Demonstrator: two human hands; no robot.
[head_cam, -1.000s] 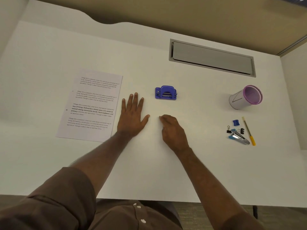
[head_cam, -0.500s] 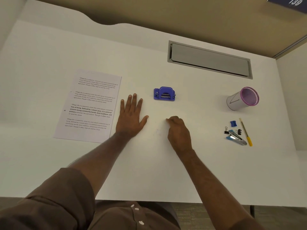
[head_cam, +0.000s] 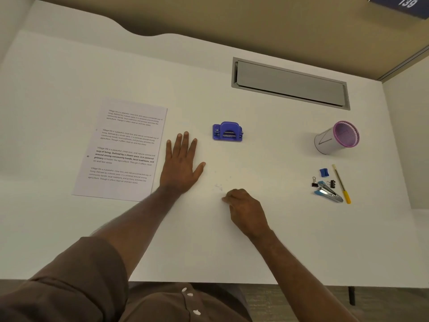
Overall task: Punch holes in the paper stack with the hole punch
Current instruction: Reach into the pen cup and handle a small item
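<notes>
A printed paper stack (head_cam: 123, 149) lies flat on the white desk (head_cam: 69, 66) at the left. A purple-blue hole punch (head_cam: 227, 132) sits mid-desk, apart from the paper. My left hand (head_cam: 181, 165) rests flat, fingers spread, just right of the paper's edge and left of the punch. My right hand (head_cam: 246, 210) is curled with fingers closed, knuckles up, nearer the front edge and below the punch; nothing shows in it. A few tiny white specks (head_cam: 218, 186) lie on the desk by its fingertips.
A grey cable hatch (head_cam: 290, 83) is set in the desk at the back right. A pink-rimmed pen cup (head_cam: 336, 138) lies on its side. Below it are a blue sharpener (head_cam: 324, 172), binder clips (head_cam: 314, 182), a stapler (head_cam: 328, 191) and a yellow pen (head_cam: 341, 183).
My right hand has drawn back toward the front edge, away from the hole punch, staying curled. My left hand, the paper and the punch have stayed put.
</notes>
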